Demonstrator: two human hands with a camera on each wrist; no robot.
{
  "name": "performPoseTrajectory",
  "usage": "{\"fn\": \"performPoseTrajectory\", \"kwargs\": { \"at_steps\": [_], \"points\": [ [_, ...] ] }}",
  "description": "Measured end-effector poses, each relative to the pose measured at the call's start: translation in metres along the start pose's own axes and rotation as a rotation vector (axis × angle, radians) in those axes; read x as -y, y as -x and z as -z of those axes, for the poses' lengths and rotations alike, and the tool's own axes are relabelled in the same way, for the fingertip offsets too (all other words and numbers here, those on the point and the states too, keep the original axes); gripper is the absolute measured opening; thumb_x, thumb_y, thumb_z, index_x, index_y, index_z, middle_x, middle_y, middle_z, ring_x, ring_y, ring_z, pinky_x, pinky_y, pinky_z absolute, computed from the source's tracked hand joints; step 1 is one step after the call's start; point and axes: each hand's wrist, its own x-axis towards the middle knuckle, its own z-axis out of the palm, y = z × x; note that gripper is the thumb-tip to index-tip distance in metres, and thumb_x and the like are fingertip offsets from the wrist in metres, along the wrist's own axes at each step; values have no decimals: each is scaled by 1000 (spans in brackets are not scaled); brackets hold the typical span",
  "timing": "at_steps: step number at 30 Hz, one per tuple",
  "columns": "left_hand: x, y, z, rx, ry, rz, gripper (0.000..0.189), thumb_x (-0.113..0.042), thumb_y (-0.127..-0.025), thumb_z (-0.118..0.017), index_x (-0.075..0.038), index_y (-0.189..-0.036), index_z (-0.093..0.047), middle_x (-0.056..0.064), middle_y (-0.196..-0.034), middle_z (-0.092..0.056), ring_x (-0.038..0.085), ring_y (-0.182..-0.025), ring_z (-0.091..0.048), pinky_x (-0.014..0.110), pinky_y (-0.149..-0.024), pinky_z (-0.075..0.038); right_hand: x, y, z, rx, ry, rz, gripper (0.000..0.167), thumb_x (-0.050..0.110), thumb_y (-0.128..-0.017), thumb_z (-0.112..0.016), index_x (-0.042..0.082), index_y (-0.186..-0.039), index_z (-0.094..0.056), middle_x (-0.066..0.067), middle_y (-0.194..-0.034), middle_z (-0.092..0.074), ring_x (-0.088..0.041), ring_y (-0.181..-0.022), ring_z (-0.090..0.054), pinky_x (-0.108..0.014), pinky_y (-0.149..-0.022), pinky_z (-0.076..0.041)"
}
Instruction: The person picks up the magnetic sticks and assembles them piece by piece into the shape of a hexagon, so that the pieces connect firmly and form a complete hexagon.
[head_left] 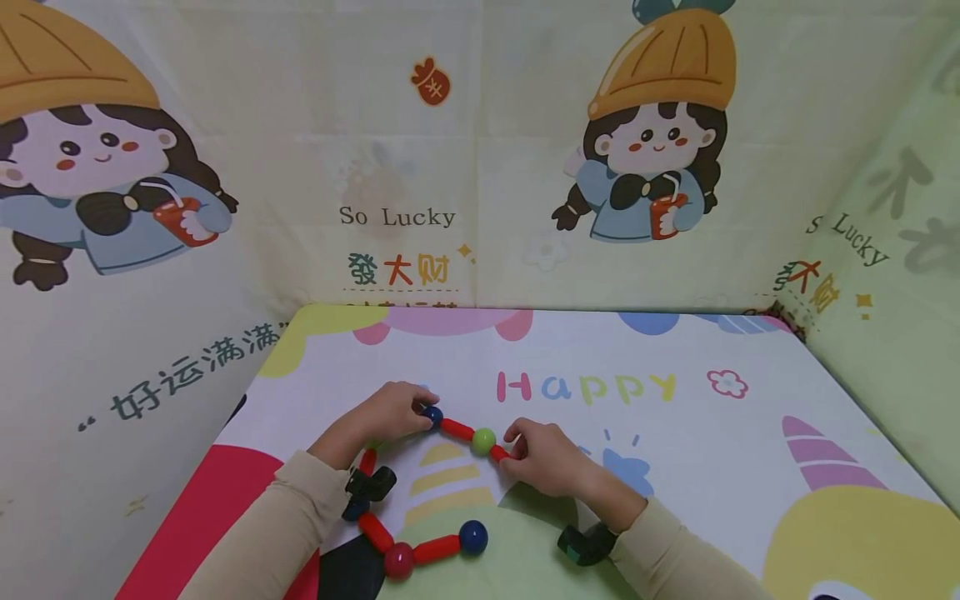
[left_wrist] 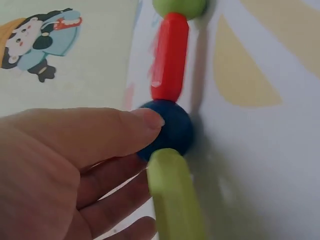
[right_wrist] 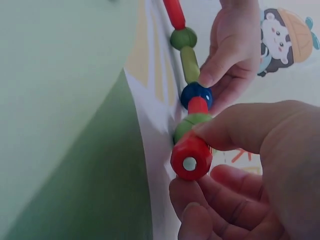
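Note:
My left hand [head_left: 390, 412] pinches a dark blue ball [left_wrist: 175, 130] in a chain of toy rods and balls. A light green rod [left_wrist: 177, 200] joins that ball on one side, a red rod [left_wrist: 170, 57] on the other. Beyond the red rod comes a light green ball [head_left: 483, 442]. Thumb and fingers of my right hand [head_left: 547, 457] hold the red end rod [right_wrist: 191, 159], which touches this green ball; its free end shows a pale round disc. Past my left wrist the chain curves toward me through a crimson ball [head_left: 399, 561] to a blue end ball [head_left: 473, 537].
The chain lies on a white printed tabletop cover [head_left: 465, 350] with coloured drawings. A printed cloth [head_left: 517, 167] hangs behind the table and along its sides. Dark wrist cameras [head_left: 588, 544] sit on both wrists, the left one hiding part of the chain.

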Motion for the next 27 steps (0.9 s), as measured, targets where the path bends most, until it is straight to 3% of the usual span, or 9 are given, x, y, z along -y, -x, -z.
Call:
{"fn": "performPoseTrajectory", "kwargs": {
  "at_steps": [5, 10, 14, 20, 24, 27],
  "points": [
    [-2, 10, 5, -65, -73, 3, 31, -15, -89, -76, -8, -119, -71, 6, -113, -66, 24, -105, -59, 42, -93, -52, 1, -2, -3, -10, -13, -49, 32, 18, -87, -74, 6, -112, -59, 3, -84, -61, -14, -73, -56, -28, -66, -51],
    [-11, 32, 7, -55, -7, -16, 24, -16, -85, -81, -8, -105, -70, 0, -92, -63, 20, -88, -56, 35, -78, -54, 3, -3, -6, -27, -34, -86, 34, 18, -89, -73, 5, -115, -57, 2, -84, -62, -14, -72, -57, -28, -65, -51],
    [-18, 53, 2, 42, 54, -57, 26, -16, -82, -83, -9, -103, -70, -2, -89, -61, 18, -85, -55, 31, -71, -54, 5, -3, -8, -36, -61, -87, 36, 18, -90, -72, 3, -118, -55, 2, -82, -61, -14, -70, -57, -27, -65, -51],
    [-24, 78, -13, 243, 123, -144, 21, -19, -83, -82, -12, -97, -69, -5, -85, -61, 18, -82, -56, 31, -69, -51, 8, -3, -11, -42, -89, -90, 48, 19, -90, -71, 0, -127, -48, 3, -79, -59, -15, -67, -56, -28, -63, -50],
    [-27, 84, -23, 335, 172, -107, 19, -19, -82, -83, -14, -93, -68, -3, -82, -62, 17, -79, -57, 30, -68, -50, 10, -4, -12, -48, -103, -113, 55, 21, -89, -73, 0, -131, -46, 2, -79, -58, -15, -67, -56, -28, -62, -50],
    [-26, 83, -31, 371, 146, -87, 20, -22, -82, -83, -16, -92, -67, -4, -82, -62, 16, -78, -57, 30, -68, -51, 10, -4, -13, -53, -111, -119, 57, 21, -88, -73, 0, -133, -45, 1, -79, -58, -15, -67, -56, -28, -63, -50]
  ]
}}
